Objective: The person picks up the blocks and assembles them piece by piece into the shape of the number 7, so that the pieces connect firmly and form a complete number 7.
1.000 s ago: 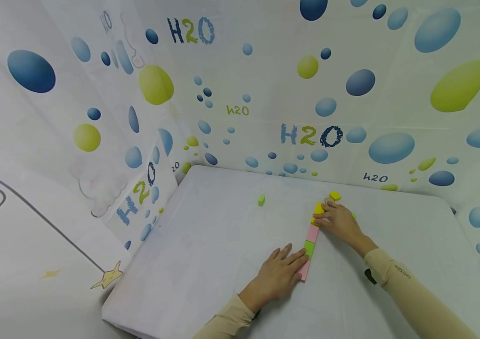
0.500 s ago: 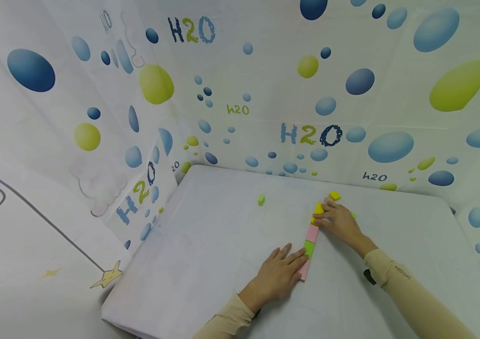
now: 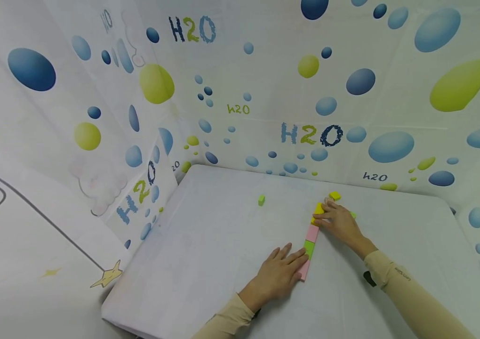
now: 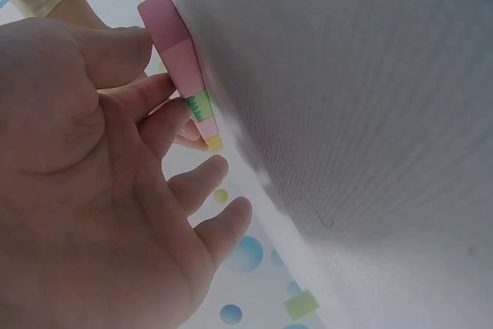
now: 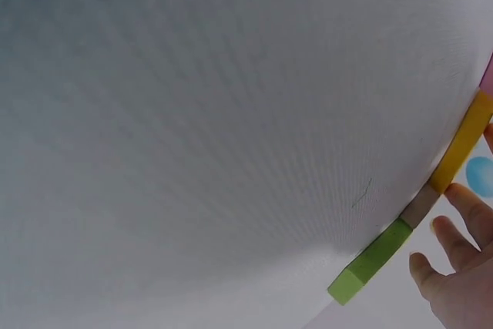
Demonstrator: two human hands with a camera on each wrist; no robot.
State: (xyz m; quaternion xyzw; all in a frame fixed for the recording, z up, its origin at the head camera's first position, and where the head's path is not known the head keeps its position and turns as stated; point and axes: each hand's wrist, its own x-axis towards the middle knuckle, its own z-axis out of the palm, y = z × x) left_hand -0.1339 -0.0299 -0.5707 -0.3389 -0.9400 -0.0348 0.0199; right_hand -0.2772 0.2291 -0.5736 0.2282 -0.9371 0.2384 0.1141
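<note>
A row of flat blocks lies on the white-covered table: a near pink block (image 3: 304, 272), a green block (image 3: 309, 249), a second pink block (image 3: 312, 233) and a yellow block (image 3: 317, 208) at the far end. My left hand (image 3: 279, 274) rests beside the near end, thumb at the pink block and index fingertip at the green one, other fingers spread. Over the yellow block, my right hand (image 3: 340, 223) touches it with its fingertips, fingers mostly extended. In the right wrist view, a beige-grey block (image 5: 420, 206) shows past the yellow one, by the fingers.
A loose yellow block (image 3: 335, 195) lies beyond my right hand, and a green block (image 3: 353, 215) is partly hidden behind it. Another small green block (image 3: 261, 200) stands alone to the left. Patterned cloth walls (image 3: 265, 141) enclose the table's back and left.
</note>
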